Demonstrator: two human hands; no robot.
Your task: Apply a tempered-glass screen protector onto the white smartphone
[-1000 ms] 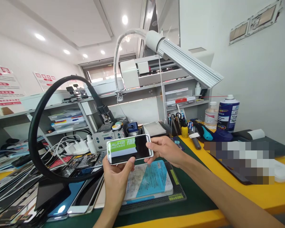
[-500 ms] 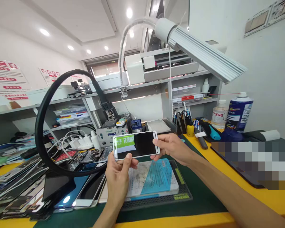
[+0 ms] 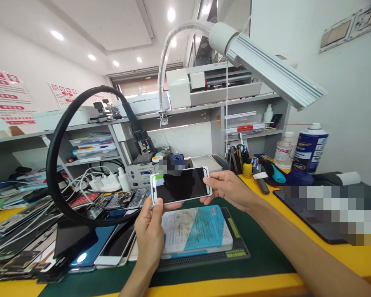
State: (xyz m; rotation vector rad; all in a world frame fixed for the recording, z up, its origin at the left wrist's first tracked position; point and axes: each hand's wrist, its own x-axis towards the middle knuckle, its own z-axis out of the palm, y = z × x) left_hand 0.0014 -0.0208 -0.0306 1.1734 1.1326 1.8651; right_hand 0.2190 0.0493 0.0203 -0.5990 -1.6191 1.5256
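Note:
Both my hands hold a white-framed smartphone (image 3: 181,185) level above the bench, its dark screen facing me. My left hand (image 3: 150,231) grips its left end from below, thumb on the front edge. My right hand (image 3: 228,187) pinches its right end between thumb and fingers. A small green and white film tab remains at the screen's left end. Under the phone lies a white and blue packet (image 3: 196,229) on a dark ribbed mat (image 3: 235,251).
Phone screens and parts pile up at the left (image 3: 49,243) beside a black ring lamp (image 3: 68,165). A grey desk lamp (image 3: 275,72) hangs overhead. A blue spray can (image 3: 309,148), a clear bottle and tools stand at the right on the yellow table (image 3: 343,255).
The green and white film covering the screen's left part has shrunk to a small tab at the left end. The phone and both hands have shifted slightly right and up in view.

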